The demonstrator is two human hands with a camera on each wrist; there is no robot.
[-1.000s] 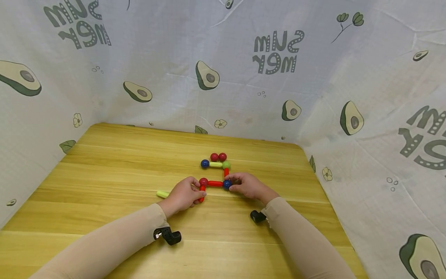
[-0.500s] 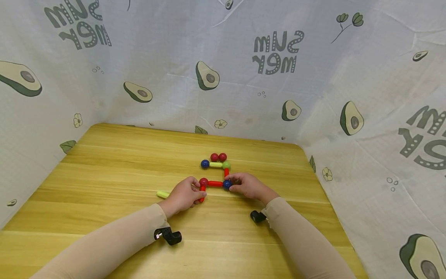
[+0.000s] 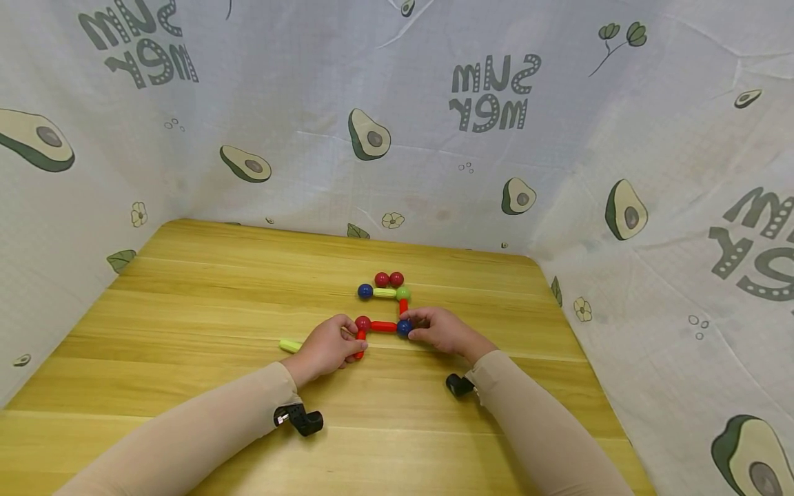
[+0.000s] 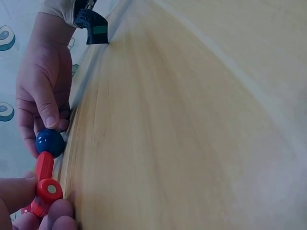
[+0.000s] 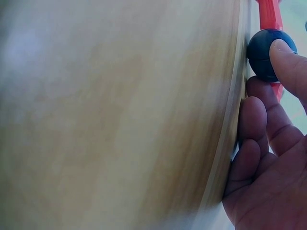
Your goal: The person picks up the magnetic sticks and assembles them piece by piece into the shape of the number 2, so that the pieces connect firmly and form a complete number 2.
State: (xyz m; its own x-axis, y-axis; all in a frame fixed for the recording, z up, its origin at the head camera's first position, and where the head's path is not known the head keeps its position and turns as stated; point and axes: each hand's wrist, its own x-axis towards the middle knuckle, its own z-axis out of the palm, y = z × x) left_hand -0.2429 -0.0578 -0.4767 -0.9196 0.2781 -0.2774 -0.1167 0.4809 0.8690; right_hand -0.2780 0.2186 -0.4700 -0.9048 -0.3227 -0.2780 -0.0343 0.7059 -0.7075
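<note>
Between thumb and fingers, my left hand (image 3: 324, 348) pinches a red magnetic rod (image 3: 360, 344); the left wrist view shows its round end with a metal tip (image 4: 51, 189). That rod meets a red ball (image 3: 362, 323), from which a second red rod (image 3: 383, 327) runs right to a blue ball (image 3: 404, 328). My right hand (image 3: 445, 333) holds this blue ball, the thumb against it in the right wrist view. Another red rod (image 3: 403, 305), partly behind the fingers, leads up to a green ball (image 3: 403, 294). A yellow-green rod (image 3: 384, 293) joins that to another blue ball (image 3: 365, 291).
Two red balls (image 3: 389, 279) sit side by side just behind the yellow-green rod. A loose yellow-green rod (image 3: 289, 346) lies left of my left hand, partly hidden by it. Printed cloth (image 3: 434, 172) surrounds the wooden table (image 3: 217, 289) at its back and sides.
</note>
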